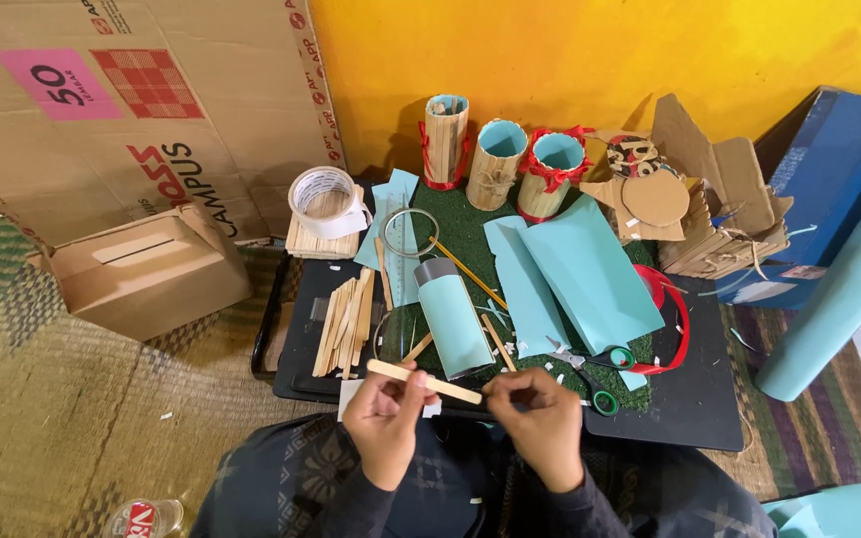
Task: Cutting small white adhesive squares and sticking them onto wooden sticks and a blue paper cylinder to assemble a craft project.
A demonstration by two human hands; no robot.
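Both hands, left (387,416) and right (542,418), raised together, fingers pinched.

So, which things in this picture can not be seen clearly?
- Right hand, head view: what its fingertips pinch near the wooden stick is too small to tell.
- Scissors: blades partly hidden among paper scraps.
- Bottle: cut off by the bottom edge.
- Left hand: palm hidden, turned away.

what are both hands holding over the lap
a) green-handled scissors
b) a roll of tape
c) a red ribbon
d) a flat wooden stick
d: the left hand and right hand grip a flat wooden stick between them, while the scissors lie on the tray.
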